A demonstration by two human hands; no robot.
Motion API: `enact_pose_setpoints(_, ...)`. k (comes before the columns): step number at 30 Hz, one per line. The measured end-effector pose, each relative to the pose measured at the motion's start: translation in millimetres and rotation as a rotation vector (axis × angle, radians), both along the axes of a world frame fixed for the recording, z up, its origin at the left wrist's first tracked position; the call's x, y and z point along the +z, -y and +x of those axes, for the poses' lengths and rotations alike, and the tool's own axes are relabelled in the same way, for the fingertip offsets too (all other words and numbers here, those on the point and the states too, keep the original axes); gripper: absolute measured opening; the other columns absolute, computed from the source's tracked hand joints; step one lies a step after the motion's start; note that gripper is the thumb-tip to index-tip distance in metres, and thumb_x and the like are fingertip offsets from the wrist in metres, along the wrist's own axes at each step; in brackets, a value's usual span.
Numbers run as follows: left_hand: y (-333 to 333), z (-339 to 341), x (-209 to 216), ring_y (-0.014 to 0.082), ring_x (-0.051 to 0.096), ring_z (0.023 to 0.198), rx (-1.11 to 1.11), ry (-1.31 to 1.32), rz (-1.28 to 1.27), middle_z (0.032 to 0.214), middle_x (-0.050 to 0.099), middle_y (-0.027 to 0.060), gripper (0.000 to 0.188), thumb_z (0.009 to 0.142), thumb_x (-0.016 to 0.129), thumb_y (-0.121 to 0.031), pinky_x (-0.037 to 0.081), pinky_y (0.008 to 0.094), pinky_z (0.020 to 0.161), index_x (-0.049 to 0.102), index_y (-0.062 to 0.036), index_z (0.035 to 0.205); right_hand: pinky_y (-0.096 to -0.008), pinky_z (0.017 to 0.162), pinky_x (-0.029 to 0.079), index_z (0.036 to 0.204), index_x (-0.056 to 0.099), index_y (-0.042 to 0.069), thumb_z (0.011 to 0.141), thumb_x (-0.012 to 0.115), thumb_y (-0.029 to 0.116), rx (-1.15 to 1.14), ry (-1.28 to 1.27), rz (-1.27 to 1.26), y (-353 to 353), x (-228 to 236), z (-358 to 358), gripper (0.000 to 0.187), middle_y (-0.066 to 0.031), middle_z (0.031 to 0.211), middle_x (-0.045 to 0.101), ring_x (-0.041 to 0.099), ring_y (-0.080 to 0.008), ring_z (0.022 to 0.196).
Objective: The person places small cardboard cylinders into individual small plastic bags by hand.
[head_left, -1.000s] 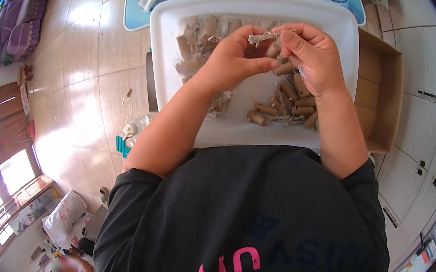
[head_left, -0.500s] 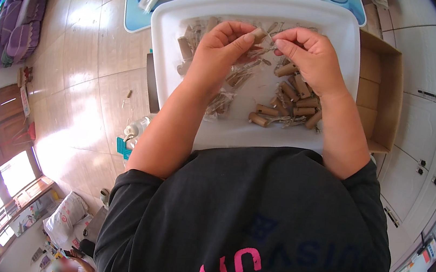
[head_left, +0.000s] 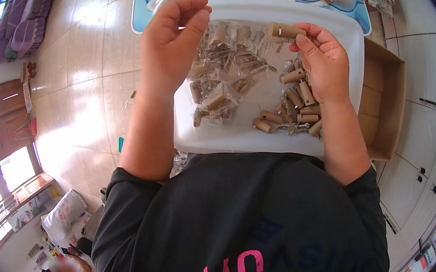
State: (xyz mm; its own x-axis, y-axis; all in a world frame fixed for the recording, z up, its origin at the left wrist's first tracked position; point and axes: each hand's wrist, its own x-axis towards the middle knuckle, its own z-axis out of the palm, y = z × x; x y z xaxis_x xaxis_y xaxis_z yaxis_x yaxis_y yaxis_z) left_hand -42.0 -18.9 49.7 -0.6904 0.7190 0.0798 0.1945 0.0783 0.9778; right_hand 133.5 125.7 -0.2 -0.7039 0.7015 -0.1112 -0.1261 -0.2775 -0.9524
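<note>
One white tray [head_left: 250, 140] sits just in front of the dark shirt [head_left: 253, 205]; entries run left to right.

Left hand [head_left: 167, 43]: raised over the tray's left side, fingers curled, thumb tip close to them. Cannot tell whether this grip has anything in it.

Clear bags [head_left: 214, 100]: heaped in the left part of the tray, brown tubes inside.

Held tube [head_left: 287, 31]: brown, up over the tray's far side, lying roughly level. Right hand [head_left: 325, 57]: grip pinching the tube's right end between thumb and fingers. Handling, judged: an end pinch should do if kept light; squeezing might dent the wall. Best kept lifted clear of the bags, since film could snag, and turned slowly so all sides show.

Loose tubes [head_left: 306, 93]: piled below the right hand, with tangled string [head_left: 299, 127] among them. Cardboard box [head_left: 380, 101]: just beside the tray's right rim.

Writing: pink letters [head_left: 226, 267] on the shirt, then dark letters [head_left: 311, 256] farther right; wording not transcribed. No label readable on tubes or bags.
</note>
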Motion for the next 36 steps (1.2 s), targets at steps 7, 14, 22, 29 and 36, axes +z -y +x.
enact_pose_setpoints(7, -10.0, 32.4, -22.4, 0.0091, 0.057, 0.069, -0.242, 0.078, -0.057, 0.086, 0.061, 0.0038, 0.038, 0.072, 0.071, -0.004, 0.047, 0.0212, 0.062, 0.053, -0.0028, 0.105, -0.0171, 0.062, 0.041, 0.104, 0.057, -0.001, 0.084, 0.059, 0.008, 0.003, -0.06, -0.133, 0.6, 1.4, -1.9, 0.022, -0.0046, 0.087, 0.061, 0.057, -0.0088, 0.075)
enact_pose_setpoints(14, -18.6, 39.1, -36.1, 0.0125, 0.061, 0.064, -0.217, -0.143, -0.063, 0.071, 0.062, 0.005, 0.04, 0.069, 0.075, -0.013, 0.048, 0.0246, 0.058, 0.051, -0.0036, 0.099, -0.0155, 0.054, 0.035, 0.102, 0.058, 0.0, 0.083, 0.061, 0.011, 0.071, 0.0, -0.196, 2.4, -9.0, -2.9, 0.022, -0.0027, 0.083, 0.061, 0.056, -0.0061, 0.072)
enact_pose_setpoints(22, -17.0, 28.2, -18.4, 0.0096, 0.056, 0.062, -0.165, -0.333, -0.174, 0.072, 0.059, 0.0025, 0.035, 0.071, 0.074, -0.015, 0.046, 0.0227, 0.056, 0.054, -0.0045, 0.098, -0.0173, 0.063, 0.042, 0.102, 0.058, -0.001, 0.083, 0.061, 0.009, 0.051, 0.067, -0.107, 7.9, -5.8, -6.4, 0.021, -0.0031, 0.083, 0.06, 0.056, -0.0082, 0.071)
enact_pose_setpoints(29, -1.5, -148.8, -48.6, 0.0236, 0.061, 0.079, 0.486, -0.626, -0.592, 0.086, 0.064, 0.0108, 0.045, 0.075, 0.065, -0.042, 0.047, 0.0346, 0.069, 0.062, -0.0015, 0.094, -0.0195, 0.07, 0.043, 0.104, 0.057, -0.001, 0.084, 0.059, 0.007, -0.008, 0.027, -0.051, 5.9, -5.0, -3.5, 0.021, -0.0025, 0.085, 0.059, 0.055, -0.0085, 0.075)
enact_pose_setpoints(36, -4.8, -157.0, -73.2, 0.0227, 0.062, 0.083, 0.295, -0.39, -0.986, 0.088, 0.065, 0.0111, 0.042, 0.073, 0.064, -0.042, 0.047, 0.0338, 0.073, 0.065, -0.0053, 0.093, -0.0158, 0.063, 0.041, 0.108, 0.055, -0.001, 0.084, 0.059, 0.007, 0.029, 0.035, -0.055, 5.5, -7.8, -3.2, 0.025, -0.003, 0.087, 0.057, 0.055, -0.0083, 0.077)
